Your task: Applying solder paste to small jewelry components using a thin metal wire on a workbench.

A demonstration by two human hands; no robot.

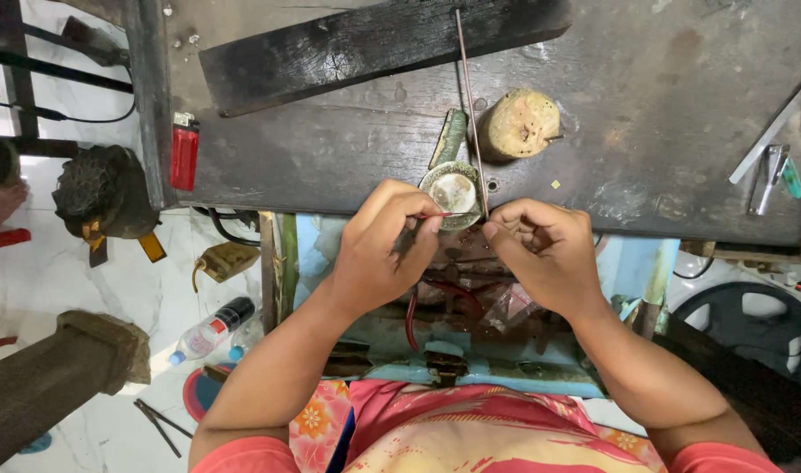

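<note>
My left hand (384, 245) pinches a thin red-tipped tool whose tip reaches over a small round metal dish (453, 190) at the front edge of the dark workbench (348, 158). My right hand (540, 250) is closed on the lower end of a long thin metal rod (469, 105) that runs up across the bench. Both hands meet just below the dish. What lies in the dish is too small to tell.
A tan wooden stump (518, 124) stands right of the rod, a dark plank (374, 48) lies behind. A red lighter (184, 153) sits at the bench's left edge. Metal tools (772, 162) lie far right. A plastic bottle (209, 331) and pliers (159, 422) are on the floor.
</note>
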